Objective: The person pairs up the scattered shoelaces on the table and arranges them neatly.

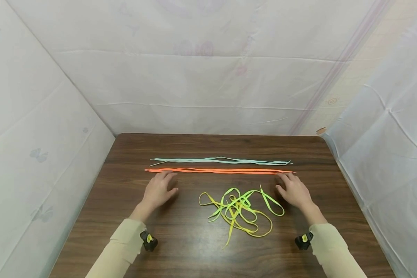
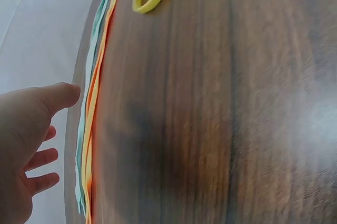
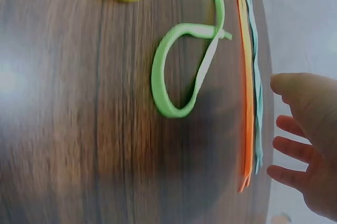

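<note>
Two bundles of flat shoelaces lie stretched side by side across the table: pale mint laces [image 1: 194, 160] at the back and orange laces [image 1: 222, 170] just in front. Closer in, a loose tangle joins a neon green shoelace [image 1: 276, 212] and a yellow shoelace [image 1: 272, 227]. My left hand [image 1: 158, 190] hovers by the left end of the orange laces, fingers spread and holding nothing. At their right end is my right hand [image 1: 295, 191], its fingers relaxed and apart, with nothing held. In the right wrist view a green loop [image 3: 158, 79] lies on the wood beside that hand.
The dark wood-grain table [image 1: 180, 247] has a far edge just behind the mint laces. White patterned sheeting [image 1: 194, 85] hangs along the back and both sides. Small black cameras [image 1: 149, 241] are strapped at both wrists below light sleeves.
</note>
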The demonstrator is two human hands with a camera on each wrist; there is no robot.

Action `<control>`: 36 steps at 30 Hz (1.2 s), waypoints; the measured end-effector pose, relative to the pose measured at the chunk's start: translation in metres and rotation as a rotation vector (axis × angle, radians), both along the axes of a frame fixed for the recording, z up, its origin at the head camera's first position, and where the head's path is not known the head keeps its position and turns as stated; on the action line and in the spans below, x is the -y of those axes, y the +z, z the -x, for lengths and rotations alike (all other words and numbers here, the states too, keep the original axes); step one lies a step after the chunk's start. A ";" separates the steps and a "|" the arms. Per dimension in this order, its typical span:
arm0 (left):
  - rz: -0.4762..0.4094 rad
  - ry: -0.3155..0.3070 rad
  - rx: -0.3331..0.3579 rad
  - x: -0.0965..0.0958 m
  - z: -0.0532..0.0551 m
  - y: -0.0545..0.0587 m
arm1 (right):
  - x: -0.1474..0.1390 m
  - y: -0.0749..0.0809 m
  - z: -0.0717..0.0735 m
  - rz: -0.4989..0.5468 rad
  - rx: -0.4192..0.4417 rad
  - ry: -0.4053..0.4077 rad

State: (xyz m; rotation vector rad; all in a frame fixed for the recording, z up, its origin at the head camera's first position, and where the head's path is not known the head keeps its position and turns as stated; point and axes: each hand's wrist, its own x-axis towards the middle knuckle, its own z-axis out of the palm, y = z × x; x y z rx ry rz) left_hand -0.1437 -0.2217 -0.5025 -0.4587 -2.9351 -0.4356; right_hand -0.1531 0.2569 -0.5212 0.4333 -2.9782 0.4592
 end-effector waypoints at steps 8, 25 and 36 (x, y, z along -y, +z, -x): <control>0.033 -0.130 -0.029 -0.023 -0.008 -0.011 | 0.025 0.005 -0.004 -0.008 -0.042 0.087; 0.134 -0.360 -0.131 -0.076 -0.019 -0.030 | 0.092 0.009 -0.010 0.014 -0.108 0.278; 0.164 -0.359 -0.148 -0.084 -0.020 -0.041 | 0.114 0.002 -0.016 0.035 -0.145 0.344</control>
